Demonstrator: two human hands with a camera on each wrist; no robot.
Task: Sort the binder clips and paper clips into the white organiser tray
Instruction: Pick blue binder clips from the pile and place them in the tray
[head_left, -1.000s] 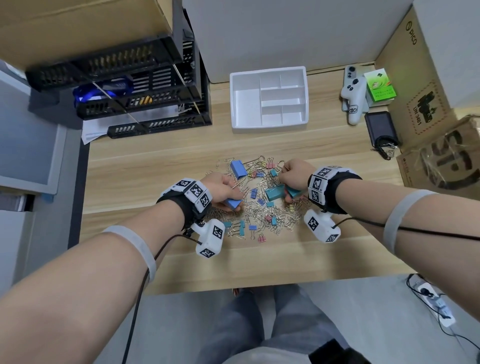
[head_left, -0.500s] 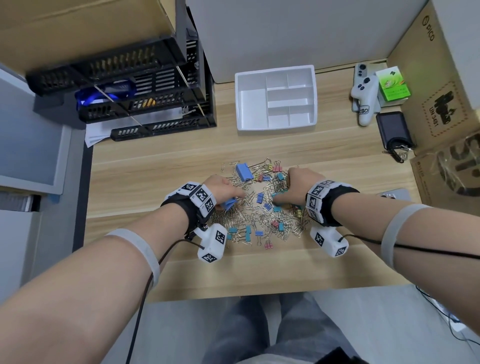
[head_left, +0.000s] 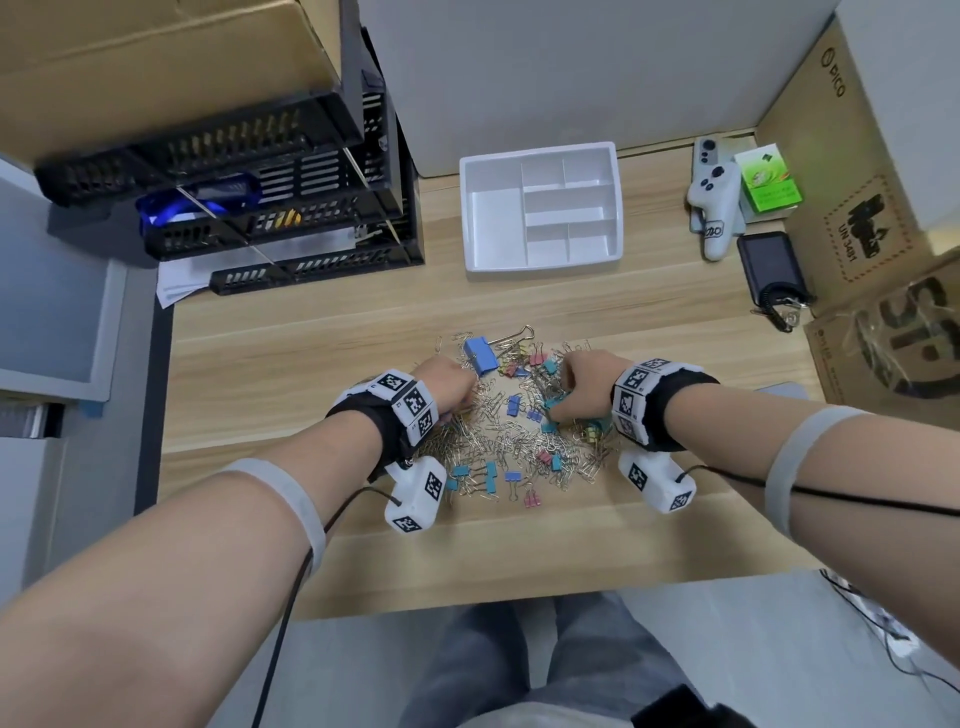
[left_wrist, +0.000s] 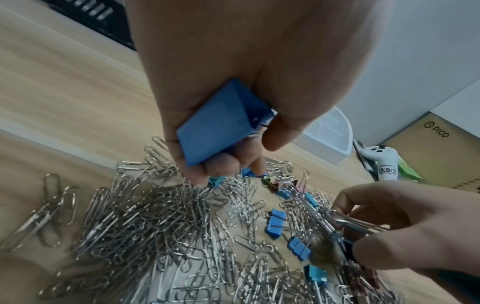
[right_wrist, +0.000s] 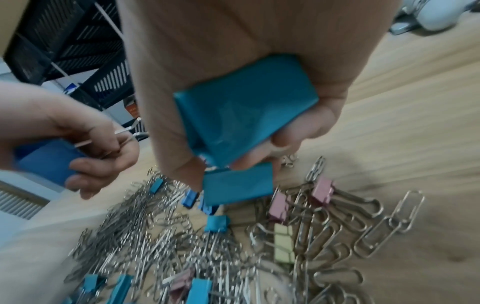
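Clips (head_left: 514, 431) lie heaped on the near middle of the desk (head_left: 311, 374), silver paper clips tangled with small coloured binder clips, many too blurred to count. The tray (head_left: 540, 208) sits far behind them. The left hand (left_wrist: 233, 86) curls round a blue binder clip (left_wrist: 221, 123); the right hand (right_wrist: 233, 72) clamps a teal one (right_wrist: 246, 115) (a second teal clip (right_wrist: 237, 186) hangs just under it). A box (head_left: 831, 156) reads "PICO" and "UN 3481".

the left hand (left_wrist: 233, 72) grips a large blue binder clip (left_wrist: 221, 123) above heaped paper clips (left_wrist: 145, 222) on the table (left_wrist: 64, 92).
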